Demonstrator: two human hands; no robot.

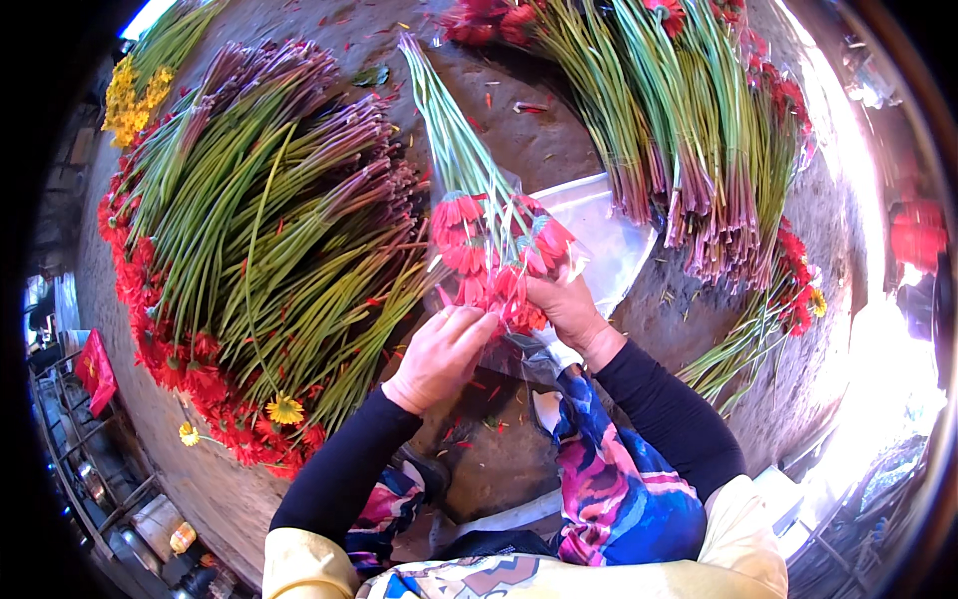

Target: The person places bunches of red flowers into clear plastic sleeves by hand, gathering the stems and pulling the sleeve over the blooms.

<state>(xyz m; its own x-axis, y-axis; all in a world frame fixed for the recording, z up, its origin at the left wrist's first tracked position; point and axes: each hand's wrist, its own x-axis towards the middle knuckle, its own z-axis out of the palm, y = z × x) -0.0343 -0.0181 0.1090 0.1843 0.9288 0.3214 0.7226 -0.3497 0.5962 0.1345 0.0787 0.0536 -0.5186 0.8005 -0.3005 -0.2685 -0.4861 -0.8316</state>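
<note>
In the centre lies a bunch of red flowers (461, 228) inside a clear plastic sleeve (435, 275), green stems (439, 110) pointing away from me, heads toward me. My left hand (442, 354) has its fingers curled at the near left end of the sleeve, pinching the plastic. My right hand (567, 314) grips the sleeved bunch at its near right, thumb by the red heads, other fingers partly hidden. A pale plastic sheet (609, 235) lies beneath and to the right of the bunch.
A large pile of red-flower stems (249, 220) with some yellow blooms spreads left; yellow flowers (135, 100) sit top left. More bundles (679, 140) lie upper right, loose stems (733, 349) at right. The brown work surface (519, 145) carries fallen petals; a metal rack (85, 449) stands far left.
</note>
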